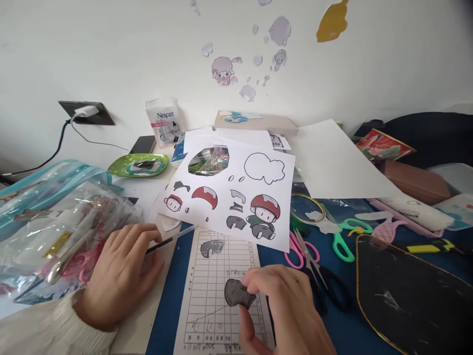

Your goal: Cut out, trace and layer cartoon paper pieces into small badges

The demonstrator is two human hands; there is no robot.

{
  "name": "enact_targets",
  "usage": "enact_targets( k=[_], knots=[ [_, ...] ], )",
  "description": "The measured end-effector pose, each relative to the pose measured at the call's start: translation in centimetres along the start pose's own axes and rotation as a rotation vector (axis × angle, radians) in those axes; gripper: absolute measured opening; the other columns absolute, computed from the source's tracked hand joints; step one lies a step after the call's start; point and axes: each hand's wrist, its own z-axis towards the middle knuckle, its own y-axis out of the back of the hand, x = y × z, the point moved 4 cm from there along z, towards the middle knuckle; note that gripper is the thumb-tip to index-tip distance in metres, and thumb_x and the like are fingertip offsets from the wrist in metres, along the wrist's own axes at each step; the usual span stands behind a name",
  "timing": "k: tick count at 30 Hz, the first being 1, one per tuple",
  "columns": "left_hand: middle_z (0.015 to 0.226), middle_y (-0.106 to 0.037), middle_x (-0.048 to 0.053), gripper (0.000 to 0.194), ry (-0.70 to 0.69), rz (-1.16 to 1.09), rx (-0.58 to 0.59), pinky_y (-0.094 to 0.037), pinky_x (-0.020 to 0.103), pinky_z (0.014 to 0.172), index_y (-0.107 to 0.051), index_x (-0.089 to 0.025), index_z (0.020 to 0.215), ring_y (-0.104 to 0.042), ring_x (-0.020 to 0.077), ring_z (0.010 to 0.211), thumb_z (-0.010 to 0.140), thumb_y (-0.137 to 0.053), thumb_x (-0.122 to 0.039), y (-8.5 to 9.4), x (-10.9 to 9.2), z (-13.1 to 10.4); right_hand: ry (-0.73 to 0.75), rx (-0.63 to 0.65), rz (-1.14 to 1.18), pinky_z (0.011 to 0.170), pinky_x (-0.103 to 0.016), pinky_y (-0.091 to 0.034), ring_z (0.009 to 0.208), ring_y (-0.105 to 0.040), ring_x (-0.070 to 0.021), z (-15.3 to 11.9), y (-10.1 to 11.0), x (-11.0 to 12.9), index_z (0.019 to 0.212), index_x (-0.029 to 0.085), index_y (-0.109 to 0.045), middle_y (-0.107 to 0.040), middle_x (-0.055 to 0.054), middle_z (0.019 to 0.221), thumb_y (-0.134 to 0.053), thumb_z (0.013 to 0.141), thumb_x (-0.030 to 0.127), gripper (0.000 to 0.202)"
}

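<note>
My right hand [286,305] pinches a dark grey cutout piece [234,293] between thumb and fingers, over a ruled form sheet [199,296]. A second grey cutout [211,248] lies near the top of that sheet. On the left, my left hand [127,268] rests with its fingers curled around a slim pen-like tool [166,242], dark at the grip and pale toward the far end. Just beyond both hands lies a white pattern sheet [221,217] printed with a red-capped cartoon figure and its parts; a hole is cut in it.
Black-handled scissors [321,276], pink scissors [295,251] and green scissors [345,236] lie at right, near a black gold-edged board [410,296]. A clear bag of tools [62,236] sits at left. Behind are a green dish [118,167] and a Nexcare package [165,123].
</note>
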Motion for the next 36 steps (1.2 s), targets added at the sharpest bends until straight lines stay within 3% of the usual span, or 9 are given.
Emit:
enact_targets(
  k=[7,10,13,17,26,31,36],
  knots=[
    [0.093,-0.064,0.004,0.018,-0.167,-0.368,-0.048,-0.042,0.037,0.073,-0.052,-0.021,0.102,-0.058,0.0203,0.08,0.086,-0.054,-0.013,0.6,-2.9,0.3,0.02,0.013,-0.054,0.072,-0.037,-0.044,0.083,-0.062,-0.022,-0.1,-0.2,0.2,0.1,0.021,-0.046,-0.064,-0.005,0.089,-0.046,0.078,0.005,0.027],
    [0.1,-0.065,0.006,0.031,-0.222,-0.598,0.046,-0.045,0.037,0.077,-0.052,-0.02,0.113,-0.058,0.0205,0.087,0.083,-0.06,-0.018,0.3,-4.7,0.7,0.09,0.027,-0.097,0.071,-0.035,-0.042,0.082,-0.061,-0.0211,-0.1,-0.3,0.7,0.102,0.02,-0.047,-0.064,-0.005,0.088,-0.048,0.078,0.004,0.028],
    [0.101,-0.065,0.004,0.046,-0.191,-0.769,0.159,-0.048,0.035,0.079,-0.051,-0.021,0.12,-0.058,0.02,0.09,0.078,-0.069,-0.025,-0.3,-5.8,1.5,0.093,-0.01,-0.118,0.072,-0.036,-0.04,0.081,-0.061,-0.0206,0.2,-0.2,1.1,0.1,0.019,-0.047,-0.064,-0.005,0.086,-0.047,0.078,0.002,0.027],
    [0.095,-0.065,0.001,0.047,-0.117,-0.92,0.238,-0.049,0.03,0.076,-0.056,-0.024,0.114,-0.06,0.0176,0.085,0.072,-0.075,-0.021,-1.0,-6.2,2.3,0.095,0.015,-0.139,0.074,-0.037,-0.039,0.081,-0.06,-0.0204,0.4,-0.4,1.6,0.102,0.019,-0.047,-0.064,-0.004,0.089,-0.048,0.079,0.002,0.029],
    [0.086,-0.068,-0.001,0.027,-0.136,-0.976,0.165,-0.047,0.03,0.073,-0.063,-0.023,0.103,-0.06,0.0158,0.077,0.077,-0.069,-0.018,-1.0,-6.1,2.4,0.126,0.016,-0.16,0.076,-0.037,-0.038,0.082,-0.06,-0.0191,0.7,-0.3,2.5,0.101,0.019,-0.048,-0.065,-0.003,0.09,-0.049,0.08,0.002,0.027],
    [0.084,-0.068,-0.002,0.027,-0.132,-0.982,0.151,-0.046,0.03,0.072,-0.063,-0.023,0.101,-0.059,0.0152,0.076,0.076,-0.07,-0.015,-0.8,-6.1,2.4,0.136,0.015,-0.165,0.08,-0.037,-0.037,0.082,-0.061,-0.0184,0.8,-0.6,3.0,0.102,0.018,-0.049,-0.065,-0.003,0.09,-0.049,0.08,-0.001,0.029],
    [0.081,-0.069,-0.003,0.024,-0.143,-0.893,0.126,-0.048,0.031,0.07,-0.062,-0.023,0.098,-0.061,0.0162,0.074,0.076,-0.071,-0.016,-0.9,-5.6,2.2,0.082,-0.014,-0.201,0.082,-0.037,-0.041,0.091,-0.062,-0.0224,0.7,0.7,2.2,0.108,0.018,-0.052,-0.067,-0.006,0.098,-0.054,0.084,0.014,0.024]
  ],
)
